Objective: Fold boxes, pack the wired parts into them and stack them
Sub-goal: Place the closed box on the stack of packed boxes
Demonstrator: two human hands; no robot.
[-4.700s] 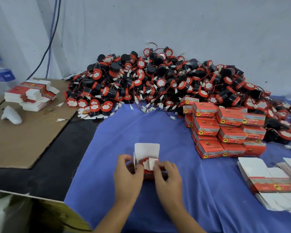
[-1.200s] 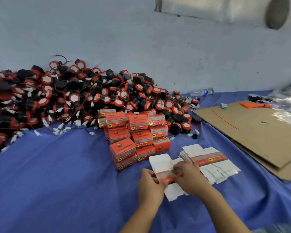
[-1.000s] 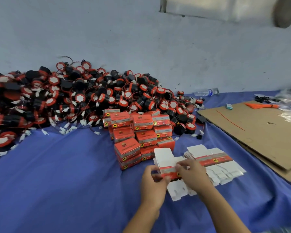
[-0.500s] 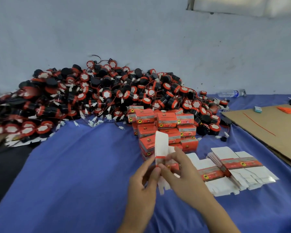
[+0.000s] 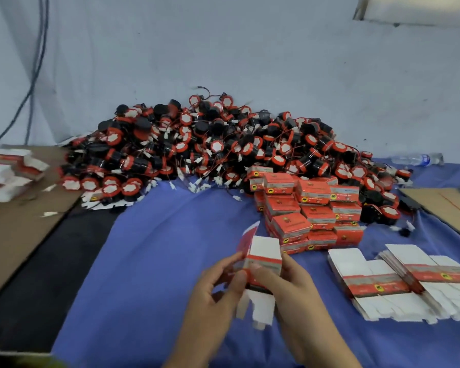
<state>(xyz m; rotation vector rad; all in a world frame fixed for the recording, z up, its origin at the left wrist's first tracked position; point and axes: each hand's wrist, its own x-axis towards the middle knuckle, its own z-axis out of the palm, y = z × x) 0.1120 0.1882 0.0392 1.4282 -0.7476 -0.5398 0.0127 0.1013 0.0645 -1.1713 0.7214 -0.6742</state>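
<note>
Hands square up a fresh box

Our left hand (image 5: 218, 285) and right hand (image 5: 290, 285) pinch the red-and-white cardboard box (image 5: 264, 257) above the blue cloth (image 5: 157, 261); flat a moment ago, it now stands squared, flaps loose, apparently empty. Closed red boxes (image 5: 311, 211) sit stacked just behind, contents hidden; black-and-red wired parts (image 5: 210, 144) lie heaped beyond.

Two hands, the left hand (image 5: 213, 293) and the right hand (image 5: 295, 288), hold one half-folded box (image 5: 264, 254). The stack shows about fourteen closed red boxes (image 5: 311, 211); any behind them are hidden. There is one heap of wired parts (image 5: 210, 147), far too many to count. The flat box blanks (image 5: 369, 281) lie in three piles, two at the right and one at the left. There are two cardboard sheets (image 5: 19, 229), one water bottle (image 5: 414, 158) and two cables (image 5: 39, 62) on the wall.
</note>
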